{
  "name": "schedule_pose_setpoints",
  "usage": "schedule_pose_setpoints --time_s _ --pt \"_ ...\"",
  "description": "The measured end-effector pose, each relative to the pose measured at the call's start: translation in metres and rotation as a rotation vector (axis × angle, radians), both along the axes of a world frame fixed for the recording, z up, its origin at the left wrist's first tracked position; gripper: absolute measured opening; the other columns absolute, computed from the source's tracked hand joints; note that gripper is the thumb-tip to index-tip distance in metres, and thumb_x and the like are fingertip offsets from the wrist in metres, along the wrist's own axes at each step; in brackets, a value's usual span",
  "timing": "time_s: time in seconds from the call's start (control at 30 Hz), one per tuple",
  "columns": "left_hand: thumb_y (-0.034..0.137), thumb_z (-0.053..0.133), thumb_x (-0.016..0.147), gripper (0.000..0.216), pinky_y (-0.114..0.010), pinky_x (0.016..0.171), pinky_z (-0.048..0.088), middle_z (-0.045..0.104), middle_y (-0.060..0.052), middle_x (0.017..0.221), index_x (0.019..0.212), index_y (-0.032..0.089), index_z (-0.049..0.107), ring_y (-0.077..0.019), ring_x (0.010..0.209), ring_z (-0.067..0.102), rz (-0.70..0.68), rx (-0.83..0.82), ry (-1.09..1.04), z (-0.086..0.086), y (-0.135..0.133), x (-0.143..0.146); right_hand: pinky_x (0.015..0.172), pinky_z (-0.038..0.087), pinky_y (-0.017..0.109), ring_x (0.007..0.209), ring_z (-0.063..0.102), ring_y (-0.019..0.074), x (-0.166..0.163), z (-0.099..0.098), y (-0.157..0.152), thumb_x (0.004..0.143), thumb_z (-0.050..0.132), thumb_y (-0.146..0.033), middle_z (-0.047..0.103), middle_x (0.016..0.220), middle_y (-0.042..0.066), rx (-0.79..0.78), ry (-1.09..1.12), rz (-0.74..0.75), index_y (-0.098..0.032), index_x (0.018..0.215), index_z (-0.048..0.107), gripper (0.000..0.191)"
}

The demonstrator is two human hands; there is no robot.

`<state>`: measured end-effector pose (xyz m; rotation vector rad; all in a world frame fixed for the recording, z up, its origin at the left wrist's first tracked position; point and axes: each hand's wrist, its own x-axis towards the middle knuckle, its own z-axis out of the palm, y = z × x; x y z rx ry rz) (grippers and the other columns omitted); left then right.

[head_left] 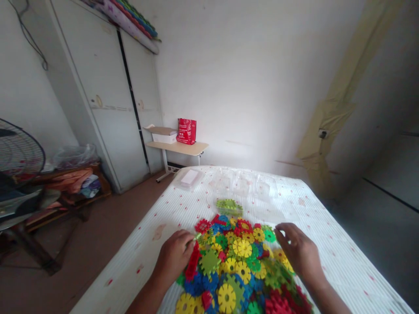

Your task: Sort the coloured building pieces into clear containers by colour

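Observation:
A heap of plastic building pieces [242, 248] in yellow, green, blue and red lies between my two hands; many are notched discs. My left hand [176, 252] is at the heap's left side, its fingers closed on a small light-green plastic piece [197, 236]. Below those fingers rests a long red piece [192, 263]. On the right edge of the heap, my right hand [299, 249] has its thumb and fingers curled together; what they hold, if anything, cannot be made out. Beyond the heap sits a cluster of light-green notched pieces [229, 205].
Clear plastic containers [244, 185] stand at the far side of the cloth-covered table [147, 237]. A clear box [189, 179] with something pale sits far left. Behind is a small desk [183, 148] with a red bag [186, 131]. A fan [19, 150] stands left.

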<state>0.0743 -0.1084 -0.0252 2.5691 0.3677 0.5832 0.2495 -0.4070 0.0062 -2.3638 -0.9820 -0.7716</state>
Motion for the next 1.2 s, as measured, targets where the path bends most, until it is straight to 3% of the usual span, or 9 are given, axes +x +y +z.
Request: schedule_pose_setpoints --time_s 0.2,0.4,0.5,0.63,0.77,0.93,1.2 --pt "0.022 0.044 0.081 0.023 -0.024 0.071 0.045 0.067 -0.002 0.081 0.083 0.021 0.067 -0.0143 0.077 0.062 0.062 0.067 -0.111 0.032 0.003 0.022 0.047 0.044 0.022 0.054 0.062 0.0140 -0.007 -0.034 -0.049 0.087 0.038 -0.045 0.067 0.073 0.004 -0.018 0.048 -0.105 -0.022 0.080 0.062 0.034" --pt "0.022 0.047 0.085 0.020 -0.026 0.078 0.046 0.065 -0.004 0.093 0.093 0.019 0.065 -0.0144 0.086 0.060 0.039 0.060 -0.205 0.066 -0.006 0.086 0.054 0.045 0.022 0.064 0.064 0.0149 -0.007 -0.046 -0.045 0.088 0.038 -0.039 0.067 0.078 0.004 -0.056 0.088 -0.128 -0.021 0.082 0.061 0.031" --pt "0.029 0.049 0.088 0.022 -0.033 0.080 0.048 0.061 -0.006 0.105 0.103 0.018 0.059 -0.0161 0.090 0.059 0.012 0.044 -0.194 0.068 -0.012 0.114 0.057 0.045 0.022 0.067 0.063 0.0149 -0.007 -0.050 -0.042 0.089 0.038 -0.035 0.067 0.079 0.004 -0.096 0.105 -0.118 -0.022 0.082 0.062 0.028" --pt "0.032 0.050 0.088 0.029 -0.039 0.080 0.049 0.055 -0.007 0.114 0.112 0.017 0.053 -0.0184 0.095 0.057 -0.022 0.017 -0.175 0.057 -0.018 0.131 0.059 0.045 0.022 0.067 0.063 0.0143 -0.008 -0.052 -0.042 0.090 0.037 -0.032 0.066 0.079 0.005 -0.113 0.133 -0.125 -0.021 0.082 0.062 0.029" --pt "0.030 0.050 0.087 0.024 -0.035 0.079 0.049 0.059 -0.006 0.107 0.107 0.018 0.057 -0.0166 0.091 0.059 -0.049 0.007 -0.155 0.041 -0.014 0.121 0.061 0.045 0.023 0.069 0.062 0.0149 -0.008 -0.048 -0.043 0.090 0.036 -0.032 0.066 0.078 0.005 -0.099 0.171 -0.148 -0.020 0.083 0.062 0.029" --pt "0.019 0.046 0.082 0.021 -0.025 0.074 0.048 0.067 -0.002 0.086 0.087 0.021 0.065 -0.0143 0.080 0.063 -0.049 0.018 -0.128 0.021 -0.004 0.078 0.071 0.046 0.026 0.080 0.061 0.0180 0.005 -0.042 -0.032 0.088 0.039 -0.027 0.067 0.085 0.006 -0.118 0.131 -0.130 -0.021 0.088 0.063 0.025" --pt "0.021 0.045 0.080 0.022 -0.021 0.070 0.046 0.068 0.001 0.084 0.084 0.024 0.066 -0.0132 0.077 0.063 -0.078 -0.035 -0.042 0.003 -0.011 0.020 0.069 0.044 0.026 0.079 0.058 0.0184 0.024 -0.037 0.007 0.086 0.040 -0.017 0.068 0.082 0.005 -0.341 0.174 -0.146 -0.021 0.083 0.065 0.026"
